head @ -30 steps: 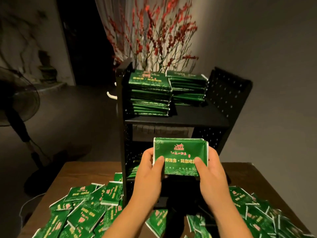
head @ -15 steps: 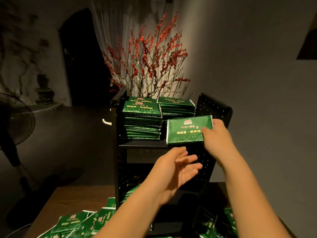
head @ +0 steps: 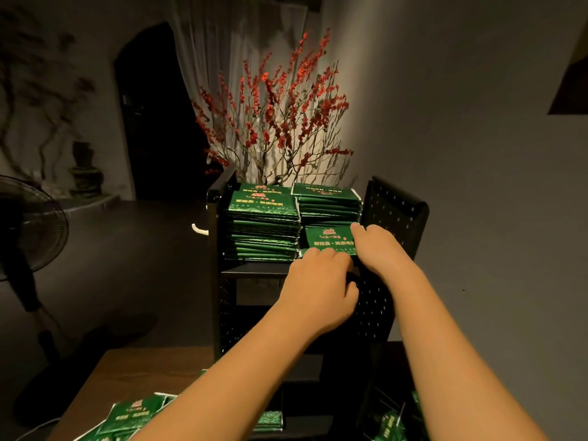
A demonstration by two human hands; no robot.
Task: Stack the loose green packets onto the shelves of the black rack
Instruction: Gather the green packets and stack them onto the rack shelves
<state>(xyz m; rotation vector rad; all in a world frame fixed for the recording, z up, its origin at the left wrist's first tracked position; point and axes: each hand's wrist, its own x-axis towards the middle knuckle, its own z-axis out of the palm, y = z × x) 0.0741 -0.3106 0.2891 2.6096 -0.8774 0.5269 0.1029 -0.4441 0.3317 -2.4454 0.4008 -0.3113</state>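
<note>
A green packet point(head: 329, 239) stood at the front right of the black rack's point(head: 394, 211) top shelf, against the lower right-hand stack point(head: 327, 203). The right hand point(head: 370, 241) pinched its right edge, fingers point(head: 355, 227) curled over the top corner. The left hand point(head: 318, 281) touched its lower edge, fingers pressed together. A taller stack point(head: 262, 227) filled the shelf's left side. Loose packets point(head: 133, 415) lay near the table's point(head: 133, 367) front edge.

- Flat glossy foil packets point(head: 264, 205): dark green, red crest, gold lettering, pale scroll border.
- Tall metal rack point(head: 393, 211): black, dotted with small holes.
- Thin bare branches point(head: 276, 122): red blossoms.
- Wooden table point(head: 133, 370): brown.
</note>
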